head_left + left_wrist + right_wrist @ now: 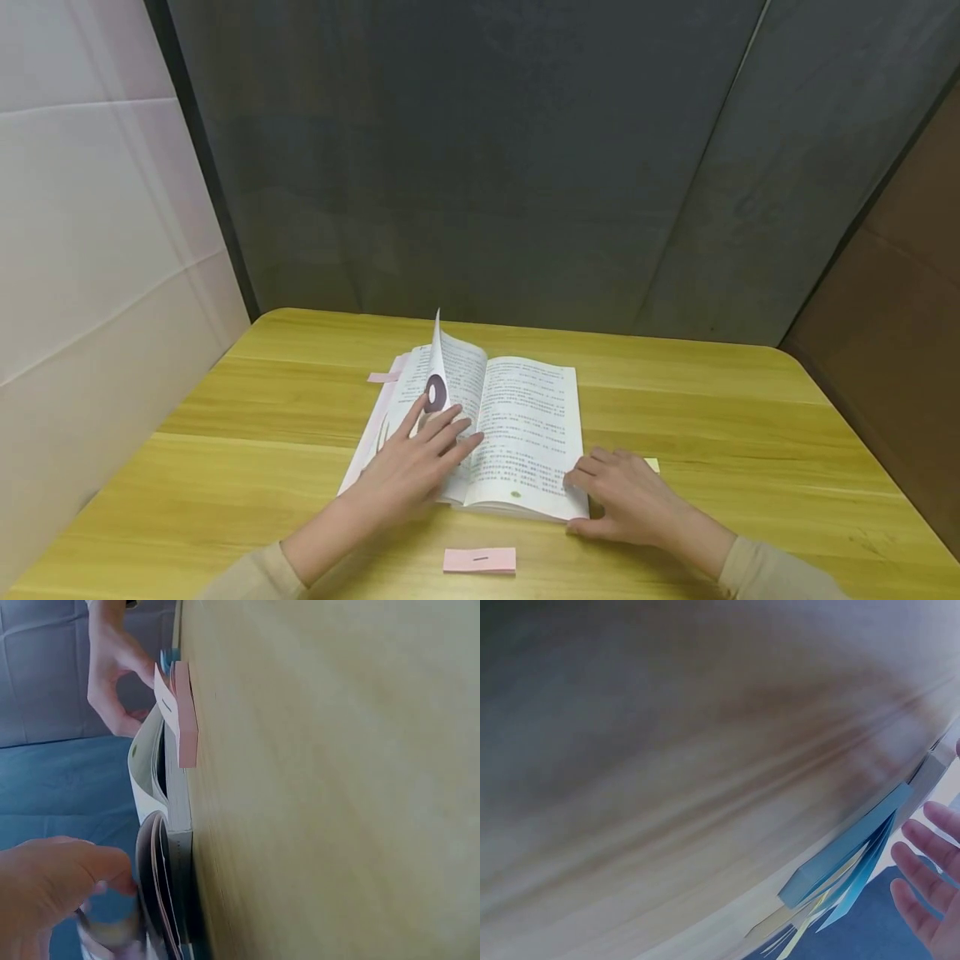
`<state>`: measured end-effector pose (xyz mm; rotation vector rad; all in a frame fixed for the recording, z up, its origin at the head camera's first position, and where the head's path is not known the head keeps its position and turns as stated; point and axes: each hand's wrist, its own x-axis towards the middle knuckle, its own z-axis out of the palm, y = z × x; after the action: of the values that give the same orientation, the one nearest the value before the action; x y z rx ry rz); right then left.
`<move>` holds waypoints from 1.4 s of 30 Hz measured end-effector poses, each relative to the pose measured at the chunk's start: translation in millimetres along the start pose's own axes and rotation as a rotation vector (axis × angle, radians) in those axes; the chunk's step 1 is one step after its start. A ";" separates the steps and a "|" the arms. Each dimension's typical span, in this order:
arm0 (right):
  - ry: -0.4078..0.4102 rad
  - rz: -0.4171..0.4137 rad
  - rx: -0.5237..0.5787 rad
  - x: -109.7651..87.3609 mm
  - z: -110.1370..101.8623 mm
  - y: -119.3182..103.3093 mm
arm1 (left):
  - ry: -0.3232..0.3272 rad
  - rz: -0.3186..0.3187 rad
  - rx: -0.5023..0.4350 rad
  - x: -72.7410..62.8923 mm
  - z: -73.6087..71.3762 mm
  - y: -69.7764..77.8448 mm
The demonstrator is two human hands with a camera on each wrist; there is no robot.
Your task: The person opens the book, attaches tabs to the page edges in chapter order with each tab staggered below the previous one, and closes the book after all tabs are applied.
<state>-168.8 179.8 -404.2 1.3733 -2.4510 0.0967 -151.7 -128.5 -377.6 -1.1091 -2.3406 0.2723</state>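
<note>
An open book (pixel 525 433) with printed text lies on the wooden table. My left hand (pixel 423 462) rests over its left side with fingers spread, against a page that stands partly raised and shows a dark oval picture. In the left wrist view, the left hand (pixel 60 881) is beside bent pages (pixel 154 885). At the book's right edge is my right hand (pixel 626 496), its fingertips on the page margin and its thumb by the lower corner. The right wrist view shows the fingers of that hand (pixel 934 862) apart and loosely extended.
A pink sticky-note pad (pixel 480 560) with a short dark mark lies in front of the book. A pink tab (pixel 383 377) sticks out at the book's left. Beyond the right hand a yellow note (pixel 652 464) peeks out, and blue sticky notes (pixel 847 844) show in the right wrist view.
</note>
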 end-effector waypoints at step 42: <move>-0.034 0.010 0.014 -1.1 -6.3 -1.5 | -0.072 -0.106 -0.231 12.8 -1.0 15.6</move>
<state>-165.4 181.3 -398.7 1.3788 -2.4897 0.0936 -147.6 -108.6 -378.0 -1.0905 -2.5339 0.0024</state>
